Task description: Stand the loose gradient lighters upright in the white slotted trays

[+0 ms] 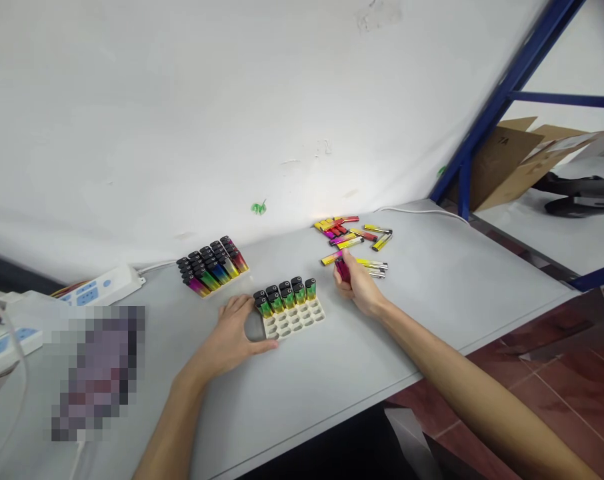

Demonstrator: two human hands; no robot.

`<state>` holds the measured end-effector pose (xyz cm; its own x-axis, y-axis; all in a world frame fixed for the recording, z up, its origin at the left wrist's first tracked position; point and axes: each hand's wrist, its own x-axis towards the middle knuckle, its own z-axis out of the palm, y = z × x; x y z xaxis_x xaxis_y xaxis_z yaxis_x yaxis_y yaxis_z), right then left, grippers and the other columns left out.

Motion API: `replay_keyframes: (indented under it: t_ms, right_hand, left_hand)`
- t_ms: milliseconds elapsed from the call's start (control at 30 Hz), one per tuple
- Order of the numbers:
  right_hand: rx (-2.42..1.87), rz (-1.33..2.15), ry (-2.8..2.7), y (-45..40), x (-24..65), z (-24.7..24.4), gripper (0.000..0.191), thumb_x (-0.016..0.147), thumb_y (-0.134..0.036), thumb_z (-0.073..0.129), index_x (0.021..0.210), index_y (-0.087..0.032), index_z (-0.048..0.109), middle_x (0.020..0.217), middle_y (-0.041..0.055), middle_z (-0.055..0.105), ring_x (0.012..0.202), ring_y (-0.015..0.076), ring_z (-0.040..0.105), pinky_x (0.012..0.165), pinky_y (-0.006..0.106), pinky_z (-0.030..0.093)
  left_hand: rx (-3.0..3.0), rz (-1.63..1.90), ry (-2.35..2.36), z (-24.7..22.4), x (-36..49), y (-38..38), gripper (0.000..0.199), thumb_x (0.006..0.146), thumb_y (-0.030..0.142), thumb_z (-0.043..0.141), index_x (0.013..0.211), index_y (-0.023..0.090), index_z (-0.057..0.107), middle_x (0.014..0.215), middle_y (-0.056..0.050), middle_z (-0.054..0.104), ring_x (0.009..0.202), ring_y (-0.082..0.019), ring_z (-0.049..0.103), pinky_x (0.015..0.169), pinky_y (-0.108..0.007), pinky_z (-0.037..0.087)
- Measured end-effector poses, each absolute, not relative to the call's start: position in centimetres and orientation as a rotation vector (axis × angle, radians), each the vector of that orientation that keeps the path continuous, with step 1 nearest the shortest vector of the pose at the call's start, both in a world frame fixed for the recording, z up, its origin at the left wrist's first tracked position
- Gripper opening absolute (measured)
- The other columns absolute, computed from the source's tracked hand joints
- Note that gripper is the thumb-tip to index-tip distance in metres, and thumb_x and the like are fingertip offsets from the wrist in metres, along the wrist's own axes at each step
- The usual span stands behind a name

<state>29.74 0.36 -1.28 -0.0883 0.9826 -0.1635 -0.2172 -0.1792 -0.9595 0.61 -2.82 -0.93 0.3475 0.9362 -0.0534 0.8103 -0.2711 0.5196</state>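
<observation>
My left hand [233,333] curves around the left end of a cream-coloured lighter tray [297,325], its thumb at the front corner and its fingers by the back corner. Two rows of green-and-yellow lighters [289,297] with black tops stand upright in the tray's back part. The front rows of slots hold nothing. Farther right, my right hand [358,285] is closed on a magenta lighter [342,269], partly covered by the fingers. Loose lighters lie flat around and behind that hand, among them a pink-and-yellow lighter [331,258] and a yellow lighter [382,243].
A second, full tray of multicoloured lighters [213,268] stands at the back left near the wall. White power strips [102,287] and a pixelated object [99,370] lie at the left. A blue metal frame [487,117] and cardboard boxes [512,157] are at the right.
</observation>
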Motion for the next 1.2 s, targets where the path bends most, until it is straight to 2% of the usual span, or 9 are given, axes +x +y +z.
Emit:
replay_keyframes:
  t_ms: [133,333,467,667,867,1000,1100,1200]
  right_hand:
    - [-1.129,1.528,-0.924,0.5,29.7,-1.3,0.057,0.092,-0.062,0.045,0.051,-0.023,0.036,0.043,-0.0071,0.019,0.04,0.0074,0.011,0.041,0.025,0.008]
    - [-1.118,1.504,-0.869,0.5,29.7,-1.3,0.048,0.093,-0.049,0.039,0.052,-0.023,0.033,0.042,-0.0066,0.02,0.04,0.0081,0.009,0.041,0.026,0.008]
    - [-1.127,1.515,-0.843,0.5,29.7,-1.1,0.049,0.093,-0.051,0.038,0.053,-0.023,0.033,0.043,-0.0064,0.02,0.04,0.0084,0.009,0.041,0.026,0.007]
    - [-1.124,1.556,-0.854,0.5,29.6,-1.1,0.056,0.09,-0.065,0.046,0.055,-0.023,0.033,0.044,-0.0075,0.018,0.041,0.0077,0.009,0.041,0.025,0.007]
    - [-1.139,1.524,-0.837,0.6,29.6,-1.3,0.05,0.093,-0.05,0.038,0.052,-0.023,0.033,0.041,-0.0063,0.02,0.04,0.0079,0.009,0.04,0.025,0.008]
    - [-1.168,1.518,-0.816,0.7,29.5,-1.4,0.051,0.093,-0.051,0.038,0.051,-0.023,0.035,0.041,-0.0067,0.02,0.039,0.0077,0.01,0.04,0.025,0.008]
    - [-1.157,1.503,-0.842,0.8,29.4,-1.7,0.051,0.092,-0.059,0.04,0.058,-0.021,0.046,0.045,-0.0069,0.025,0.039,0.008,0.015,0.041,0.025,0.012]
    - [-1.081,1.444,-0.913,0.8,29.4,-2.1,0.046,0.09,-0.061,0.045,0.077,-0.02,0.059,0.058,-0.0039,0.043,0.045,0.0099,0.035,0.045,0.025,0.029]
  left_hand:
    - [2.154,0.393,1.52,-1.0,0.6,-2.8,0.077,0.067,0.065,0.077,0.128,0.024,0.058,0.133,-0.013,0.056,0.135,-0.041,0.042,0.11,-0.055,0.037]
    - [2.178,0.386,1.504,-1.0,0.6,-2.8,0.076,0.068,0.066,0.076,0.127,0.021,0.059,0.131,-0.014,0.057,0.133,-0.04,0.043,0.111,-0.054,0.035]
    - [2.173,0.401,1.501,-0.7,0.8,-2.9,0.073,0.068,0.064,0.077,0.125,0.022,0.059,0.13,-0.013,0.058,0.131,-0.039,0.045,0.111,-0.054,0.035]
    - [2.172,0.395,1.498,-0.5,0.8,-2.9,0.073,0.068,0.063,0.077,0.125,0.022,0.059,0.127,-0.012,0.058,0.129,-0.038,0.046,0.109,-0.053,0.038]
    - [2.187,0.379,1.495,-0.6,0.8,-2.9,0.073,0.069,0.063,0.077,0.125,0.021,0.059,0.128,-0.012,0.058,0.129,-0.038,0.045,0.11,-0.052,0.036]
    - [2.188,0.368,1.496,-0.5,0.9,-3.0,0.073,0.069,0.062,0.077,0.126,0.021,0.058,0.128,-0.011,0.058,0.129,-0.037,0.045,0.11,-0.051,0.036]
    - [2.19,0.355,1.492,-0.6,0.7,-2.9,0.073,0.07,0.063,0.076,0.126,0.021,0.058,0.127,-0.012,0.058,0.128,-0.038,0.045,0.109,-0.052,0.036]
    - [2.202,0.359,1.482,-0.8,0.7,-2.8,0.074,0.071,0.064,0.076,0.127,0.021,0.057,0.129,-0.013,0.057,0.129,-0.039,0.045,0.109,-0.053,0.035]
